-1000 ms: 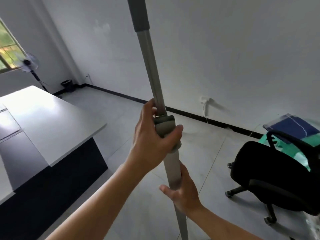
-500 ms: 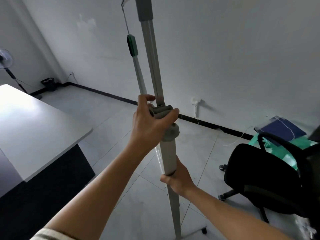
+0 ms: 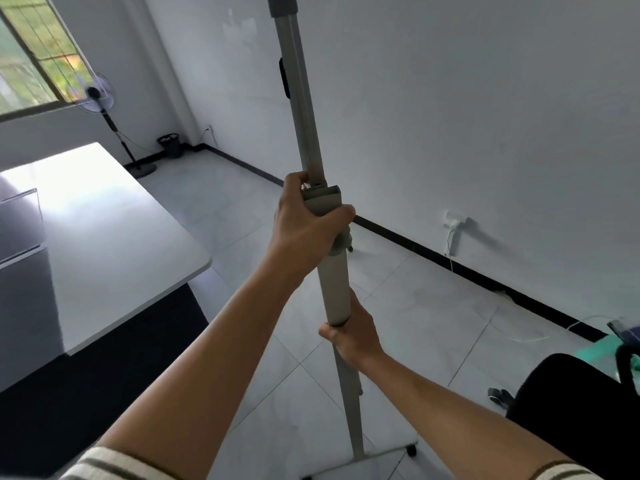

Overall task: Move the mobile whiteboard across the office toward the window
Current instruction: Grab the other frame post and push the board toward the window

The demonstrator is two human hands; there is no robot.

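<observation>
The mobile whiteboard (image 3: 300, 109) shows edge-on as a tall grey pole running from the top of the view down to a wheeled foot (image 3: 384, 457) on the tiled floor. My left hand (image 3: 304, 223) grips the pole at its bracket joint. Lower down, my right hand (image 3: 351, 332) wraps the pole from behind, just under the thicker sleeve. The board's face is hidden from this angle. The window (image 3: 33, 60) sits at the far upper left.
A white desk (image 3: 104, 244) with a dark side panel stands close on the left. A standing fan (image 3: 95, 97) and a small black bin (image 3: 169, 144) are near the window corner. A black office chair (image 3: 575, 414) is at the lower right. Cables run along the baseboard.
The view has swung back left, bringing the window and fan into sight. The second pole with the green piece has slipped behind the near one. Both hands keep their grip.
</observation>
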